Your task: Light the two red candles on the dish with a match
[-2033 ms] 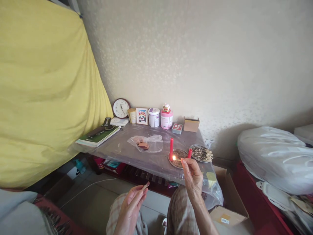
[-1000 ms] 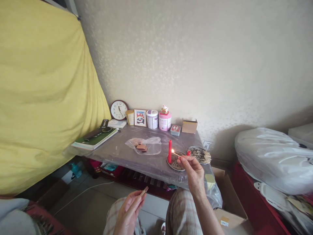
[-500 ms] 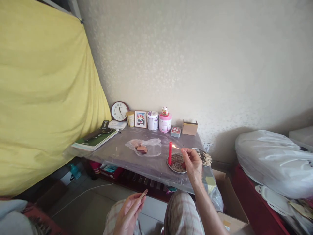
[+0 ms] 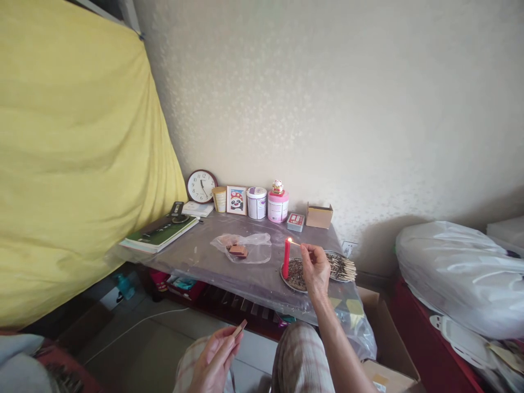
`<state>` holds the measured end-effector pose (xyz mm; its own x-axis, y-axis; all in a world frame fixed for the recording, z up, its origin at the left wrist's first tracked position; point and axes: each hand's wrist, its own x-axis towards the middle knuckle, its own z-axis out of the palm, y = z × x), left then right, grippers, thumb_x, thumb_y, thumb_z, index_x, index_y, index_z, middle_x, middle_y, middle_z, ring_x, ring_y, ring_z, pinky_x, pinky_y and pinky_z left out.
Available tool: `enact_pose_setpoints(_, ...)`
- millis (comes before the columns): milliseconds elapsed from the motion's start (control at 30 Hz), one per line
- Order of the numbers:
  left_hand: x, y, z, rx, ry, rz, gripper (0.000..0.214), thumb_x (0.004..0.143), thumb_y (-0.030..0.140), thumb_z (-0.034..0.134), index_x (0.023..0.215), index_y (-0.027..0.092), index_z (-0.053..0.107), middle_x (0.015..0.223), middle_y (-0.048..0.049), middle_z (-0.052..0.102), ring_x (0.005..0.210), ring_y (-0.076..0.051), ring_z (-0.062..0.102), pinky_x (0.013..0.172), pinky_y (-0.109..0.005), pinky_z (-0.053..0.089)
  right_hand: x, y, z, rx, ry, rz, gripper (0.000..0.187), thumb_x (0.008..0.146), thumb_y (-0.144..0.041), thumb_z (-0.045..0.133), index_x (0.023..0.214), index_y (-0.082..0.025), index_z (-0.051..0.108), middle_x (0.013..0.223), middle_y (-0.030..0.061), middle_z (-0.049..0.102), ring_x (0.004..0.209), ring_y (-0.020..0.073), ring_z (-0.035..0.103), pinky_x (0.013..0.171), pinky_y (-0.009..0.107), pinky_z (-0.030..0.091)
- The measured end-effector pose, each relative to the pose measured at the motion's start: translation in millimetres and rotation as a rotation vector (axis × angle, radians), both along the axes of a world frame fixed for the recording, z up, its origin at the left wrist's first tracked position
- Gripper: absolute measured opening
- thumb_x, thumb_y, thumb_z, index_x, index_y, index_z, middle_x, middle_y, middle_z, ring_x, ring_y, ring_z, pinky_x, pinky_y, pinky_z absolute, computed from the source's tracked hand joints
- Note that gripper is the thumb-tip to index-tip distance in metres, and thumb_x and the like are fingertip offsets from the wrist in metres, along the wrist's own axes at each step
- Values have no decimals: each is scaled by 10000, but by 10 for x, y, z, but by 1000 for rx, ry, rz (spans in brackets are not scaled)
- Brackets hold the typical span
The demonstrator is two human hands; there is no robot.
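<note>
My right hand pinches a burning match and holds its flame against the tip of an upright red candle. The candle stands in a round metal dish full of spent matches on the low table. A second dish heaped with matchsticks lies just right of my hand. My left hand stays low over my lap, fingers closed on a small matchbox.
A clear plastic bag with small brown boxes lies mid-table. A clock, picture frame, tins and small boxes line the wall. Books sit at the left end. A yellow sheet hangs left; a large white bag rests right.
My right hand has lifted the burning match from over the dish up and left to the candle's tip. The left hand with the matchbox has barely moved.
</note>
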<state>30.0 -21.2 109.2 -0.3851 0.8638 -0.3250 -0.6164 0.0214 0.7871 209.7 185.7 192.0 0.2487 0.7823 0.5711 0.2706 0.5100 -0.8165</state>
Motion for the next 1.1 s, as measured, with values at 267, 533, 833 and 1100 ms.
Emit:
enact_pose_setpoints(267,-20,18,-59,-29,-23,40,458,498,461,937,838,184,806,956,-93,839,906,-202,731,799,-245,575,-54,105,-37,5,-47,-26,349,824,-509,575,791,-178,684,710,13,605,595,161,490,629,312,430)
enact_pose_setpoints(533,-43,14,-69,-18,-36,18,411,548,430,923,859,187,808,984,-95,839,924,-210,738,816,-246,583,-71,135,-56,-3,-66,-35,337,836,-498,566,795,-183,678,745,26,628,613,165,498,641,309,427)
enact_pose_setpoints(833,-39,42,-59,-45,-49,22,407,525,427,935,831,187,814,959,-93,842,898,-200,741,805,-246,587,-69,145,-48,-10,-69,-44,335,825,-500,564,791,-185,675,733,24,624,596,164,491,624,306,426)
enact_pose_setpoints(1100,-36,34,-26,-46,-9,17,405,533,465,921,825,204,818,970,-94,840,948,-237,742,839,-283,590,-68,152,-39,-10,-70,-43,338,834,-509,563,788,-191,670,730,18,618,603,163,489,637,306,431)
